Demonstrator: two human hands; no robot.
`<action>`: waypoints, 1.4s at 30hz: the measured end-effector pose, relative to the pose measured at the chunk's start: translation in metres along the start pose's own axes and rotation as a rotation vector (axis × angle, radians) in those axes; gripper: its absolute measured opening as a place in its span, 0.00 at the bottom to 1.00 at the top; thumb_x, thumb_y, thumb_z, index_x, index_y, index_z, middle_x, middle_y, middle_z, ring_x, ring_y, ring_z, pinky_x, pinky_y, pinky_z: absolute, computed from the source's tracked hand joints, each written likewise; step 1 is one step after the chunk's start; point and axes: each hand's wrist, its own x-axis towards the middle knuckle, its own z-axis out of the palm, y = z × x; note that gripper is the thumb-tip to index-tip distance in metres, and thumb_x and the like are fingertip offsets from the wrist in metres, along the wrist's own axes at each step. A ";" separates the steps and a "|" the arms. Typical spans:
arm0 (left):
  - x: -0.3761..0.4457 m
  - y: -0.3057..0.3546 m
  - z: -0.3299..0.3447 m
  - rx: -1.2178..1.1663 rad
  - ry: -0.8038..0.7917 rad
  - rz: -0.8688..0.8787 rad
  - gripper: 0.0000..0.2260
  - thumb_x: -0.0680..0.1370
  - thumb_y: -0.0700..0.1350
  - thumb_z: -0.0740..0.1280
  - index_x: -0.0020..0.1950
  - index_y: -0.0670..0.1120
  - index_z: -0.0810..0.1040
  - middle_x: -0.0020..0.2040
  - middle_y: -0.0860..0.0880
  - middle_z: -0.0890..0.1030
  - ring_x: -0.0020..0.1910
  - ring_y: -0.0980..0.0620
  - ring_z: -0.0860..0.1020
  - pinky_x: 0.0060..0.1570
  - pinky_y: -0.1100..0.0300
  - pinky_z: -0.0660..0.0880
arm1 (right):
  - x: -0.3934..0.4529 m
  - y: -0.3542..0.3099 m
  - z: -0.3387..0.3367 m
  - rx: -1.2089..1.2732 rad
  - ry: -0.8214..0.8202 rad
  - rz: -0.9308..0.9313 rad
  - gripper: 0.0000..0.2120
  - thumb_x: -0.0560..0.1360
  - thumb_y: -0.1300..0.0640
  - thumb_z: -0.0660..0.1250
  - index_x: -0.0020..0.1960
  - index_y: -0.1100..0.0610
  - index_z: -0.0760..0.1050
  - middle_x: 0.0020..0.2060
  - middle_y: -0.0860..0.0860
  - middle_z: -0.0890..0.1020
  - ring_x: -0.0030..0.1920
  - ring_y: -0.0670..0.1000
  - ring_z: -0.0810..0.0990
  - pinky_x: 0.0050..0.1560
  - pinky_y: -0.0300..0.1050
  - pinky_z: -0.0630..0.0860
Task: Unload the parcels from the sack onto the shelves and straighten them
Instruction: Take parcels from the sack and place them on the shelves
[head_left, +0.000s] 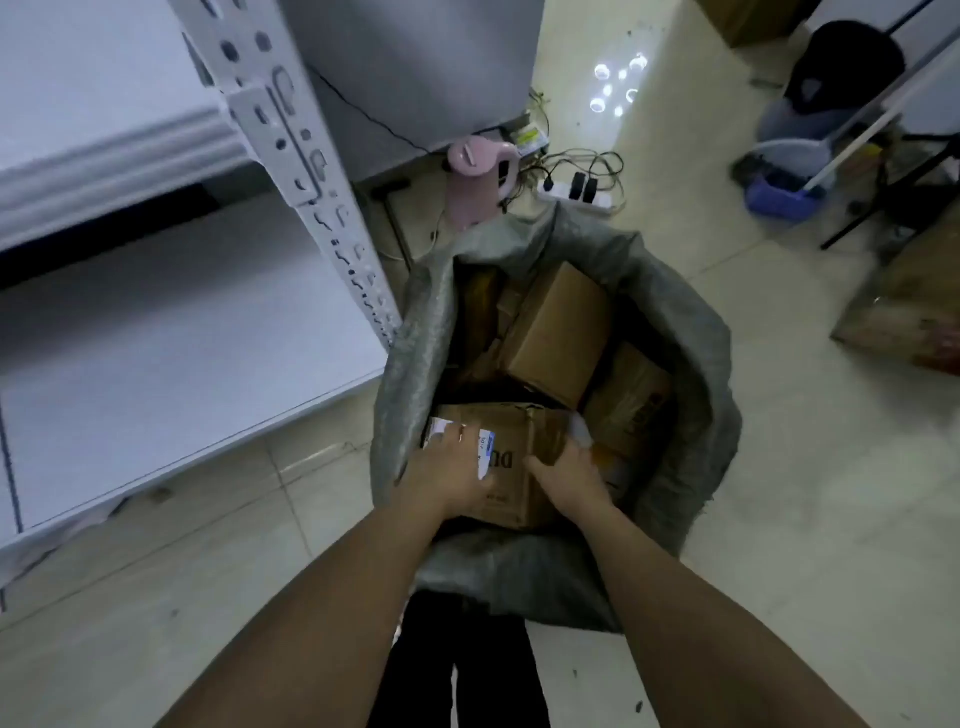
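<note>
A grey woven sack (691, 332) stands open on the floor in front of me, filled with several brown cardboard parcels. The nearest parcel (511, 441) carries a white and blue label and dark printed letters. My left hand (447, 475) grips its left side over the label. My right hand (571, 470) grips its right side, fingers curled over the edge. Another box (558, 335) lies tilted further back in the sack, with more boxes (631, 400) to its right. White metal shelves (171, 338) stand to the left of the sack.
The shelf's perforated upright post (311, 171) rises beside the sack. A pink kettle (478, 174), a power strip (576, 195) and loose cables lie on the tiled floor behind it. A cardboard box (909, 312) and a blue dustpan (779, 200) are at the right.
</note>
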 end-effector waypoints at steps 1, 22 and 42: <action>0.005 -0.001 0.007 -0.018 -0.019 -0.017 0.30 0.77 0.56 0.62 0.76 0.46 0.57 0.72 0.43 0.64 0.68 0.43 0.67 0.63 0.50 0.68 | 0.008 0.001 0.007 0.032 0.012 0.030 0.40 0.76 0.39 0.62 0.78 0.56 0.49 0.74 0.56 0.60 0.72 0.59 0.63 0.70 0.56 0.64; 0.036 -0.037 0.033 -0.358 -0.187 -0.113 0.32 0.79 0.55 0.59 0.79 0.50 0.48 0.78 0.45 0.57 0.74 0.46 0.60 0.71 0.50 0.61 | 0.057 0.004 0.043 0.421 -0.100 0.119 0.65 0.56 0.32 0.77 0.78 0.46 0.38 0.76 0.53 0.49 0.76 0.60 0.52 0.72 0.58 0.58; -0.090 0.004 -0.070 -1.155 -0.198 -0.486 0.24 0.81 0.53 0.61 0.74 0.46 0.63 0.66 0.48 0.72 0.55 0.50 0.75 0.54 0.60 0.68 | -0.105 0.015 -0.047 0.790 0.154 0.169 0.60 0.59 0.36 0.77 0.78 0.43 0.41 0.75 0.55 0.58 0.72 0.62 0.62 0.71 0.62 0.63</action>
